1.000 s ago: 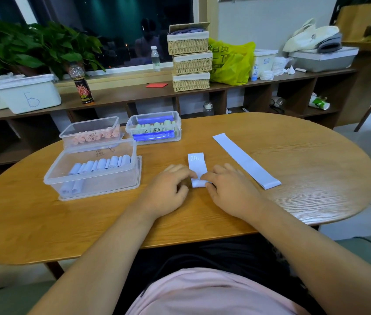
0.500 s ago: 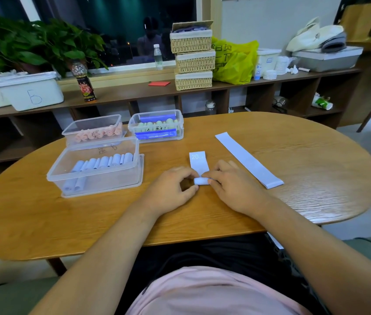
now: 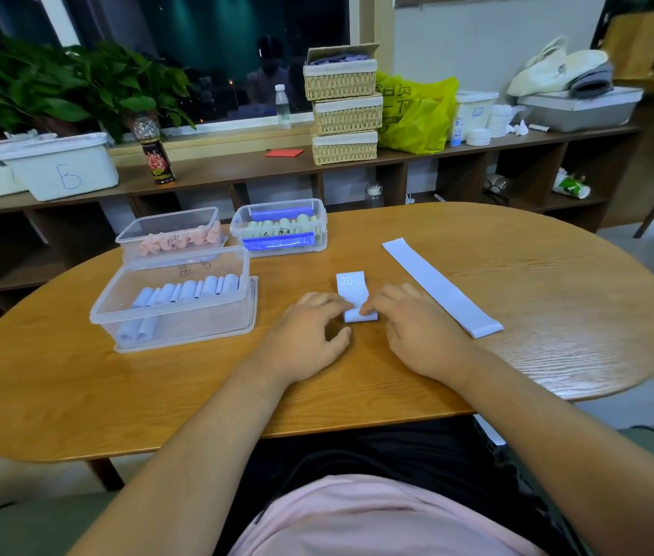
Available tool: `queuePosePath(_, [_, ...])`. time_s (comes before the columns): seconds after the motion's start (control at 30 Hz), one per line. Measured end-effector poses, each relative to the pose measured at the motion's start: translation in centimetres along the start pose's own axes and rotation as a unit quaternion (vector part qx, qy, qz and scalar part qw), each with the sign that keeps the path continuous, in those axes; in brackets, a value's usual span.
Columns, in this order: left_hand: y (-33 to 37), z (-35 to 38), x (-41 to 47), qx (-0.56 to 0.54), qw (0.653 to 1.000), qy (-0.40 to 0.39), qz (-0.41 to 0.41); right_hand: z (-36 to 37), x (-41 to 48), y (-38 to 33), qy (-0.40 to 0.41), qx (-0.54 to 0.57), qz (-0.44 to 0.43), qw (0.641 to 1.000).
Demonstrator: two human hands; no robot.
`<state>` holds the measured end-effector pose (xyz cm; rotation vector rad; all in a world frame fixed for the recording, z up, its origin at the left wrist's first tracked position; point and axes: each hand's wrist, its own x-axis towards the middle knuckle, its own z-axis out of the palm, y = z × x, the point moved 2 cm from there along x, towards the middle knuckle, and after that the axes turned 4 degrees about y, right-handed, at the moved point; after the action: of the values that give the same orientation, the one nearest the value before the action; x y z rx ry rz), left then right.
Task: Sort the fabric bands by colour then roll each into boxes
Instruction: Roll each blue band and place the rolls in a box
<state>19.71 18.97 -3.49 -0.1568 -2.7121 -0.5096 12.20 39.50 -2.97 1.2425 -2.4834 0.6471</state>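
The left hand (image 3: 309, 335) and right hand (image 3: 417, 331) pinch the rolled near end of a pale blue band (image 3: 353, 292) on the table (image 3: 517, 367). Another flat band (image 3: 441, 288) lies just right.

The wooden table (image 3: 517, 375) carries three clear boxes (image 3: 173, 319), one flat band (image 3: 441, 288) and one half-rolled band (image 3: 352, 290).

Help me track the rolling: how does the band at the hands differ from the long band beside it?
The band at the hands is partly rolled at its near end; the long band lies flat. The left hand and right hand hold the first; the long band lies untouched. The first shows a printed 20; the long band shows none. Both are pale blue.
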Motion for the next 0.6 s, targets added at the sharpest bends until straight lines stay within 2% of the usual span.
queuePosePath(0.3, [-0.2,-0.3,0.0,-0.041,0.996,0.033,-0.066,0.6,2.7,-0.1,-0.017,-0.037,0.023,0.999])
queuePosePath(0.6, [0.0,-0.6,-0.6,-0.050,0.997,0.039,-0.031,1.4,1.8,-0.1,0.029,-0.036,0.014,0.999])
